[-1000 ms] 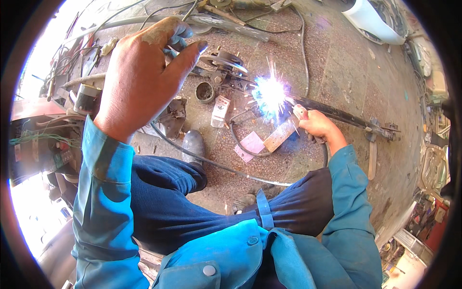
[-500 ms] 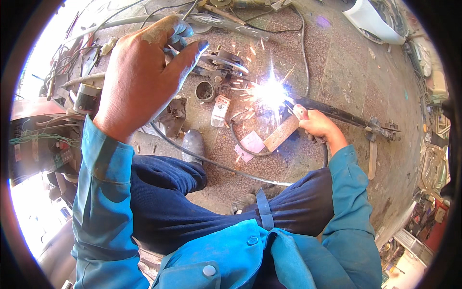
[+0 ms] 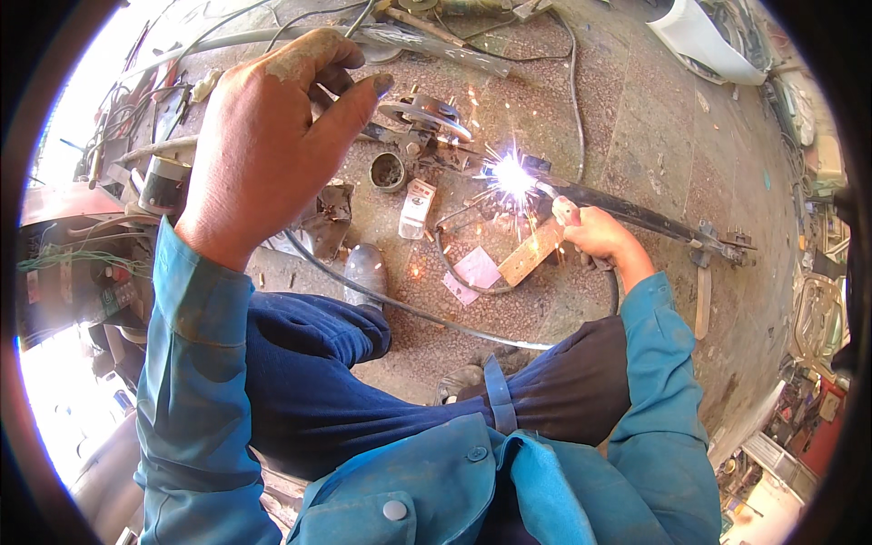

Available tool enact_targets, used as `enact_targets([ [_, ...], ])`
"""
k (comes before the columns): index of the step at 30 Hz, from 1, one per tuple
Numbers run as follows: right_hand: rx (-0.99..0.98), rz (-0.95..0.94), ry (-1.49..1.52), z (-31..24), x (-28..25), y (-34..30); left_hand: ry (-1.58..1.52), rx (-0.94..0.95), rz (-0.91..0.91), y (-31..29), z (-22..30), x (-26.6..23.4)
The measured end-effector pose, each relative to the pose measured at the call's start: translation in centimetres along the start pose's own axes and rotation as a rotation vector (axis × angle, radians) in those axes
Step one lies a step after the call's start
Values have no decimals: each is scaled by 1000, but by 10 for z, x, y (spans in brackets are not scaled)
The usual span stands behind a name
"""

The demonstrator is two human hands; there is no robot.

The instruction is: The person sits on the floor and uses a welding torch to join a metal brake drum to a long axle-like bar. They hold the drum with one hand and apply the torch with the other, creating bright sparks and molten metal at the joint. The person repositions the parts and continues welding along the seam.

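"Welding torch (image 3: 565, 211): where?"
"I see it gripped in the right hand (image 3: 604, 236), throwing sparks (image 3: 511, 177) beside the black bar (image 3: 636, 214), above the floor (image 3: 654, 136)."
"Left hand (image 3: 268, 150)?"
"Raised, loosely curled, not clenched."

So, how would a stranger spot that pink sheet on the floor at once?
On the floor, find the bright, sparking flash beyond the right hand. Below it in the picture is a tan board, and just left of its lower end is a flat sheet. Its pale pink sets it apart from the board and from the mostly white packet above and to its left.
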State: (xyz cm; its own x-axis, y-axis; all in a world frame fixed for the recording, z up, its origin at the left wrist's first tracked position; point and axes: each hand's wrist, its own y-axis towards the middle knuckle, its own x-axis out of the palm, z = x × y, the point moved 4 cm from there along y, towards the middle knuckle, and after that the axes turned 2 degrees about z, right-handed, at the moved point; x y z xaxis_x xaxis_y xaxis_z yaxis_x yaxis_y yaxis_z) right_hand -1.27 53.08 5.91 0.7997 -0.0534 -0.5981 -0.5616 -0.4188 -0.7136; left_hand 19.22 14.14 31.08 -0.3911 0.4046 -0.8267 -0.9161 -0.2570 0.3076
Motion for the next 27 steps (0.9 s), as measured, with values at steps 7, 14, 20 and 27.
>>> enact_targets([
  [7, 23, 5, 89, 11, 3, 0, 30, -74, -47, 1, 4, -1],
  [14, -48, 20, -16, 17, 2, 5, 97, -48, -10, 1, 0, 0],
  [20, -29, 12, -23, 9, 1, 1, 99, 3, 24, 0, -2, 1],
  [27, -20, 6, -18, -1, -2, -3, 58, 3, 11, 2, 1, 1],
])
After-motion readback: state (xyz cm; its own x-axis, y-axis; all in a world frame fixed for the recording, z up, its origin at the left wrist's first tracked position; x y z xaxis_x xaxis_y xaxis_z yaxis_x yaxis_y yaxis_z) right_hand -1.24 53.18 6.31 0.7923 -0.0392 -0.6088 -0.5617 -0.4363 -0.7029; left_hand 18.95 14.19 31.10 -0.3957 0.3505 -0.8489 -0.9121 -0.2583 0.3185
